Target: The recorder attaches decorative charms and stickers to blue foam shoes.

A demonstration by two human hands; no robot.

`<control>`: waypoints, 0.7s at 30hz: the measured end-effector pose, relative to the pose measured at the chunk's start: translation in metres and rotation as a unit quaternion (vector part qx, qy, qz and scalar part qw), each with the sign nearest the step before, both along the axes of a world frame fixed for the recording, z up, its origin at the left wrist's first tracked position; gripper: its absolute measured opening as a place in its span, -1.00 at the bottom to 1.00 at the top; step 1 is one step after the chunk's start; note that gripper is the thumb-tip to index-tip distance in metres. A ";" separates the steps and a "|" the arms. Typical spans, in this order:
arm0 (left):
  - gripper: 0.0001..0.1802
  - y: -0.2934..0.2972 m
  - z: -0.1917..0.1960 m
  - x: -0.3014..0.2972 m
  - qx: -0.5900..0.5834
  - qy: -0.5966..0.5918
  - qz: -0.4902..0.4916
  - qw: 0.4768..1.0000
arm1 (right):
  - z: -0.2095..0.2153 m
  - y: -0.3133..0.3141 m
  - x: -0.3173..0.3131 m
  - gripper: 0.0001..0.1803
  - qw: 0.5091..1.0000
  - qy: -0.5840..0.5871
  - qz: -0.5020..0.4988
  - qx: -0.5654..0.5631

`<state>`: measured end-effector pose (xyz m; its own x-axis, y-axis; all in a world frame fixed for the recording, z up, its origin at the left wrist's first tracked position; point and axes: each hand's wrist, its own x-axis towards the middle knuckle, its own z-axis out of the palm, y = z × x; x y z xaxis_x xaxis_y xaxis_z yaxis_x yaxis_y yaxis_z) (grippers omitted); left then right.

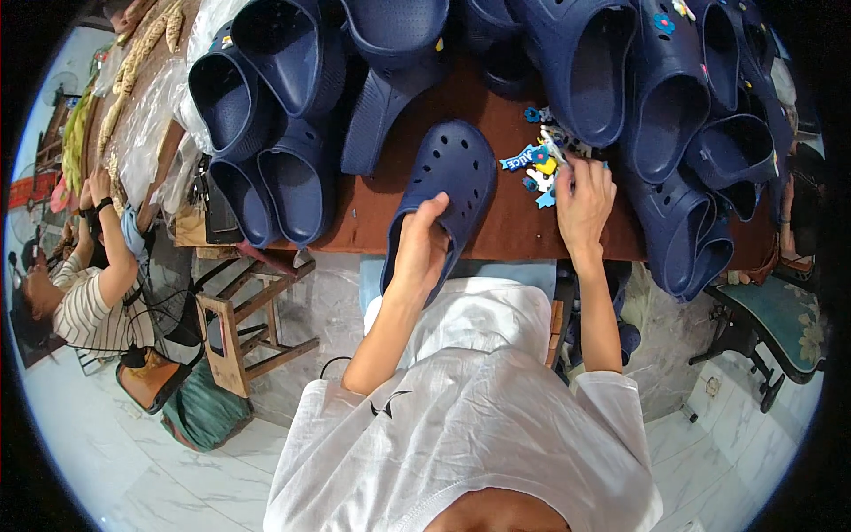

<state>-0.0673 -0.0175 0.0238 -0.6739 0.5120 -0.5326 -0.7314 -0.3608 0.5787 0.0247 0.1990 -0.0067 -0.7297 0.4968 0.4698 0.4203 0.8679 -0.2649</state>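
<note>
A navy blue clog (470,191) with round holes in its toe is tilted over the table's near edge, toe pointing away from me. My left hand (421,239) grips it at the opening, thumb on the upper and the other fingers hidden inside. To its right lies a small heap of colourful shoe charms (541,158), with flowers, letters and white and yellow pieces. My right hand (585,199) is at the right side of this heap, fingers curled down and drawn together. Whatever its fingertips pinch, if anything, is hidden.
Stacked navy clogs (297,182) stand on the brown tabletop (355,217) at left, with more clogs (665,115) at right, some bearing charms. A wooden stool frame (235,328) is at left. Another person (97,293) in a striped shirt sits beyond it. A green chair (780,324) stands at right.
</note>
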 end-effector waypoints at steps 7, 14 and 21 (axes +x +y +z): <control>-0.52 0.009 -0.007 -0.015 0.141 -0.113 0.073 0.981 | 0.024 -0.016 -0.003 -0.82 0.979 0.123 0.076 -0.141; -0.38 0.013 -0.014 -0.010 0.165 -0.096 0.071 0.979 | 0.018 -0.052 -0.041 -0.80 0.873 0.101 0.186 -0.439; -0.38 0.002 -0.020 0.008 0.178 -0.104 0.051 0.977 | 0.031 -0.065 -0.050 -0.85 0.903 0.076 0.157 -0.393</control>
<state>-0.0593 -0.0159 0.0033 -0.6277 0.6258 -0.4629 -0.7693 -0.5897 0.2459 -0.0258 0.1343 0.0246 -0.8489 0.5008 0.1690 0.0935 0.4570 -0.8845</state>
